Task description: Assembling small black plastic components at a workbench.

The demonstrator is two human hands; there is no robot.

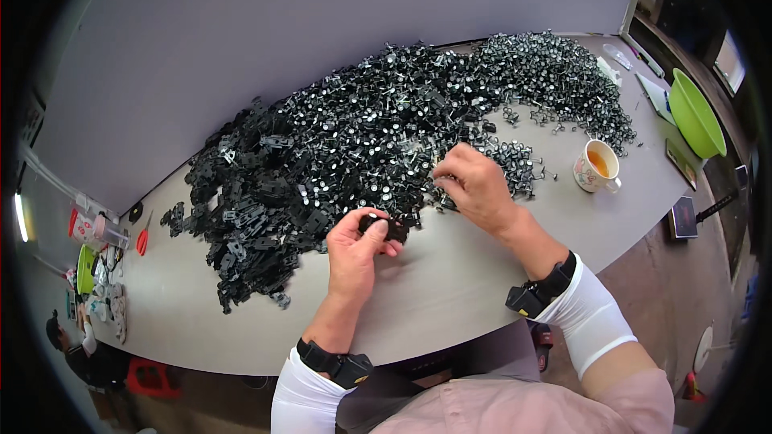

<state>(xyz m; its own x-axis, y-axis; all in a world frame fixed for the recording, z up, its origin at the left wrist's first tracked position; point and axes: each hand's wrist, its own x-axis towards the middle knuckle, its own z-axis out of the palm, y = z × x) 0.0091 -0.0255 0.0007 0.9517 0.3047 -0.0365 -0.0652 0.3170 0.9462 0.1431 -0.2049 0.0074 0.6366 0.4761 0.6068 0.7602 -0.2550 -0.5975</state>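
My left hand (352, 255) grips a small black plastic part (396, 231) between thumb and fingers, just above the table. To its right, my right hand (476, 186) is at the near edge of a heap of small metal pins with round, shiny heads (386, 112). The thumb and fingers of that hand are pinched together; whatever is between them is too small or hidden to make out. Left of the pins, and partly mixed with them, lies a pile of flat black plastic parts (253, 201).
A cup of orange-brown drink (593, 167) stands at the right. Beyond it are a green bowl (696, 112) and a flat dark rectangular object (680, 163). Red-handled scissors (143, 239) lie far left. Another person (84, 354) sits past the left end, near a red stool (151, 378).
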